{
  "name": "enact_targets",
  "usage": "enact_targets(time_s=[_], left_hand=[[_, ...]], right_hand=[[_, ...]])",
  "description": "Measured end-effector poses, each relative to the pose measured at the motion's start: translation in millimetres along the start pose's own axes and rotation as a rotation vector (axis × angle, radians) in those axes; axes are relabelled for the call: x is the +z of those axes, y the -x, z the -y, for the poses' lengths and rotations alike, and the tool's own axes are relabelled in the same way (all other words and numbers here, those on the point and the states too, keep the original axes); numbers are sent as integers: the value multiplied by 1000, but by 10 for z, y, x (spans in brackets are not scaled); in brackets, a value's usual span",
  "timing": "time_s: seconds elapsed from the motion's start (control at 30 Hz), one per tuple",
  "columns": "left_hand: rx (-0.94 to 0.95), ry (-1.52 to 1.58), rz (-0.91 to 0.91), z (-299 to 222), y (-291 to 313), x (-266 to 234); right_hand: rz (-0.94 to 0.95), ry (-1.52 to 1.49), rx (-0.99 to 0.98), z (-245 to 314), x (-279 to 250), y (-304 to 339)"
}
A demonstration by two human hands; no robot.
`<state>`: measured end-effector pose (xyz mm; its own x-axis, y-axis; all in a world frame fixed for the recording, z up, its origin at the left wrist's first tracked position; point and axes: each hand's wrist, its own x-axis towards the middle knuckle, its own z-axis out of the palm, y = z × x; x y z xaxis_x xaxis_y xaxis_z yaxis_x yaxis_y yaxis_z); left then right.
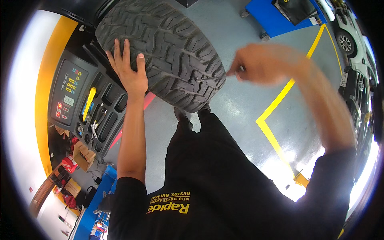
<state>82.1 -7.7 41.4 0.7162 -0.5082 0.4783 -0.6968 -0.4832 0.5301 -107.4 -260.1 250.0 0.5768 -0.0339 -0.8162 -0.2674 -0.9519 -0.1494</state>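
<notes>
A large black tire (164, 52) with deep, chunky tread fills the upper middle, beside the machine on my left. My left hand (130, 74) lies on the tread at its left side, fingers spread and holding nothing. Just beyond the tire's right edge is my right hand (264, 66), blurred by motion. Its fingers are curled together in a pinch, and whatever they hold, if anything, is too smeared to make out. A small, light, thin piece (201, 81) shows on the tread near the lower right; its kind is unclear.
On the left, a machine's control panel (70, 94) adjoins a tray (108, 136) bearing a yellow-handled tool (89, 104) and small metal parts. A blue wheeled cabinet (268, 18) stands at upper right. Yellow floor lines (276, 100) and parked vehicles (356, 92) lie rightward; an open cardboard box (83, 156) sits lower left.
</notes>
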Motion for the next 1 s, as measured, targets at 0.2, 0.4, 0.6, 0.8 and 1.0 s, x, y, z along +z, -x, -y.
enact_targets(time_s=[0.2, 0.4, 0.6, 0.8, 1.0], left_hand=[[-17, -3, 22, -22, -15, 8], [-7, -21, 24, -5, 6, 3], [-10, 12, -4, -66, 23, -9], [-7, -8, 21, -212, 186, -64], [22, -37, 23, -201, 481, -13]], right_hand=[[514, -57, 94, -54, -834, -1018], [528, 171, 0, -128, 128, -1233], [69, -340, 74, -776, 805, -43], [-182, -944, 195, -716, 1504, 434], [-415, -1165, 34, -325, 1554, 279]])
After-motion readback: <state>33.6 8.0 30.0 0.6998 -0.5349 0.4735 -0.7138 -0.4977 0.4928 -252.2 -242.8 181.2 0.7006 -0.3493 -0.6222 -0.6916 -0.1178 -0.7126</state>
